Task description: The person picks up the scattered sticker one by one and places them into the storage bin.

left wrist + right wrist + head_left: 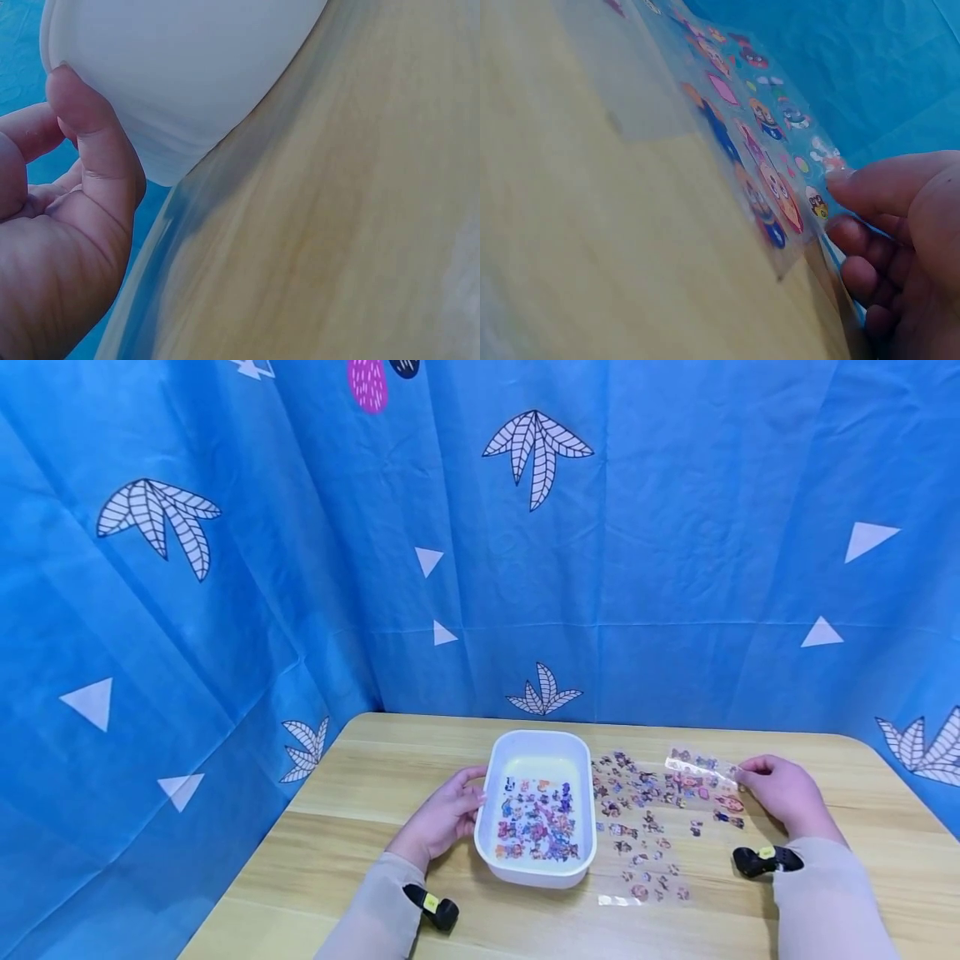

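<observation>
My left hand (442, 814) holds the left side of a white plastic tub (537, 878), its thumb on the outer wall of the tub (187, 67) in the left wrist view. Inside the tub, clear sheets of small colourful cartoon stickers (536, 827) lie on the bottom. At the right, my right hand (783, 793) pinches the corner of a transparent sticker sheet (701, 764) between thumb and fingers. That sheet (724, 90) shows cartoon figures in the right wrist view, its held corner raised from the table.
More clear sticker sheets (648, 860) lie spread and overlapping on the wooden table (337, 827), just right of the tub. A blue patterned curtain (660, 568) hangs behind the table and along its left side. Each sleeve carries a black wrist device (767, 861).
</observation>
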`<state>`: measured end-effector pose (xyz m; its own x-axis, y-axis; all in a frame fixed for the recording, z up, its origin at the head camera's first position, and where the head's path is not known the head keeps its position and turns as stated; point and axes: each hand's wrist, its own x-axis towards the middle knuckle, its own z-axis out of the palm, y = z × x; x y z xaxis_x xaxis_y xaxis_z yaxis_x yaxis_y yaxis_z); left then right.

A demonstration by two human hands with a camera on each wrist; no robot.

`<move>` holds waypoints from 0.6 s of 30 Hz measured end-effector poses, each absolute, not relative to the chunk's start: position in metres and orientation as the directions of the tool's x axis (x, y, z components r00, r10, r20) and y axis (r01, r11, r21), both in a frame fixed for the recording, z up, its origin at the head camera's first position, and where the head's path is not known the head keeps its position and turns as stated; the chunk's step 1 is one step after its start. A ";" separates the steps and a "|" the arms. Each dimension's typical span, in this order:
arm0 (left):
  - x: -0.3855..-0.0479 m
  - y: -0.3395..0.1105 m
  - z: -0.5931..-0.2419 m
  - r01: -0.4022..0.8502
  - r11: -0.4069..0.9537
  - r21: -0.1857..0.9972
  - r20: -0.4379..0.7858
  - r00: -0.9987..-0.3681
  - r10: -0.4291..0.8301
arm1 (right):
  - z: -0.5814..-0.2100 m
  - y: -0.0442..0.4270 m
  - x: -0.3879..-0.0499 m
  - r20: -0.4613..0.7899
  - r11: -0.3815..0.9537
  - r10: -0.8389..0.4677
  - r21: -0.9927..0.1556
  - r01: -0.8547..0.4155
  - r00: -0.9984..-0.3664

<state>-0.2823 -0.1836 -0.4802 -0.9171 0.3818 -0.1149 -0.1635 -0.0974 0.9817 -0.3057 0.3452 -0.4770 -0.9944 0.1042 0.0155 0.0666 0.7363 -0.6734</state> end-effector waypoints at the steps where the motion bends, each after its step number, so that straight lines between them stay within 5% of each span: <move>1: -0.282 -0.184 -0.480 -0.166 -0.096 0.982 -0.118 -0.918 0.379 | -0.477 0.345 -0.305 0.017 0.727 0.107 -0.683 0.067 -0.994; 9: -0.282 -0.184 -0.479 -0.164 -0.090 0.982 -0.119 -0.919 0.375 | -0.475 0.342 -0.305 0.025 0.632 0.126 -0.773 0.061 -0.992; 18: -0.283 -0.185 -0.479 -0.160 -0.095 0.983 -0.111 -0.915 0.387 | -0.467 0.339 -0.306 -0.066 0.357 0.077 -0.930 0.089 -0.995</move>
